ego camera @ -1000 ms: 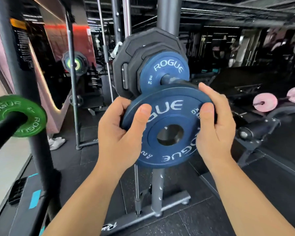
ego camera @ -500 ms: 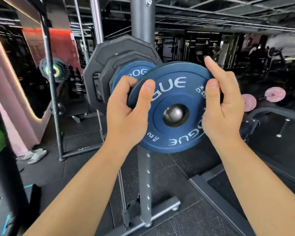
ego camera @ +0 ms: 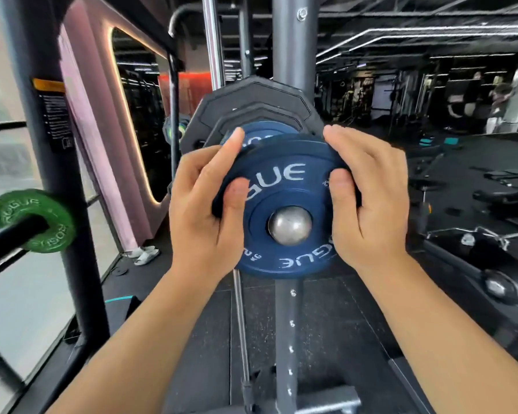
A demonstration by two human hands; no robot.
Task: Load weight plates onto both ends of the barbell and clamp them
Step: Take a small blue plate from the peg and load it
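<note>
Blue plate (ego camera: 284, 186), frame centre, rides the barbell sleeve (ego camera: 289, 225), its rim gripped by the left hand (ego camera: 204, 204) and right hand (ego camera: 368, 201); pushed crooked it may jam, or pinch fingers (ego camera: 233, 143) against the inner plate (ego camera: 266, 134).

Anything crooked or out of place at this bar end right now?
Nothing stands out. The blue plate sits square on the bar end, left hand and right hand gripping its rim. No clamp in view.
</note>
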